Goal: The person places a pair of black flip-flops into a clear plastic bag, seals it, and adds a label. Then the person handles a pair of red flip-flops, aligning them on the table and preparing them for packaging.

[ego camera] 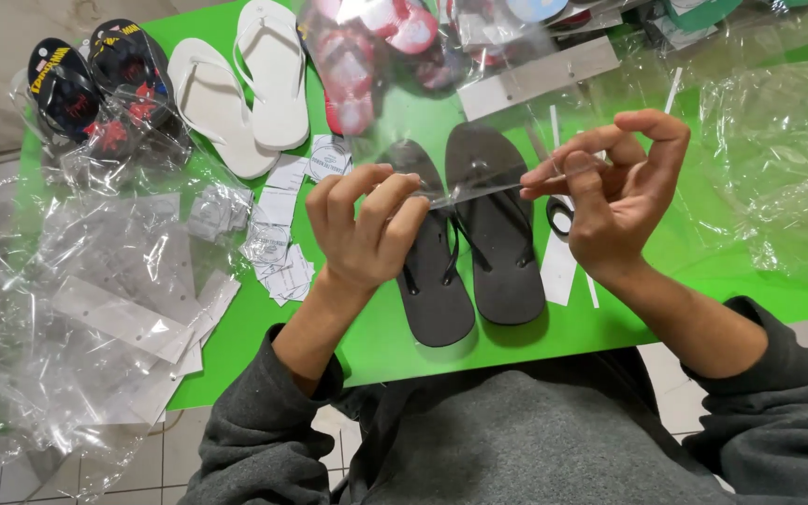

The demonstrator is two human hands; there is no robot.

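My left hand [364, 227] and my right hand [615, 183] hold up a clear plastic bag [479, 89] by its lower edge, one hand pinching each end. The bag hangs in the air above a pair of black flip-flops [468, 241] lying side by side on the green table [600, 318]. Through the bag I see the table and other things blurred behind it. Scissors [558, 213] lie on the table just under my right hand, partly hidden by it.
A pair of white flip-flops [245, 89] and a dark printed pair in plastic [95, 79] lie at the far left. Red packaged flip-flops [367, 65] sit at the back. Paper labels [282, 234] and heaps of clear bags [95, 309] cover the left; another clear bag [778, 159] lies right.
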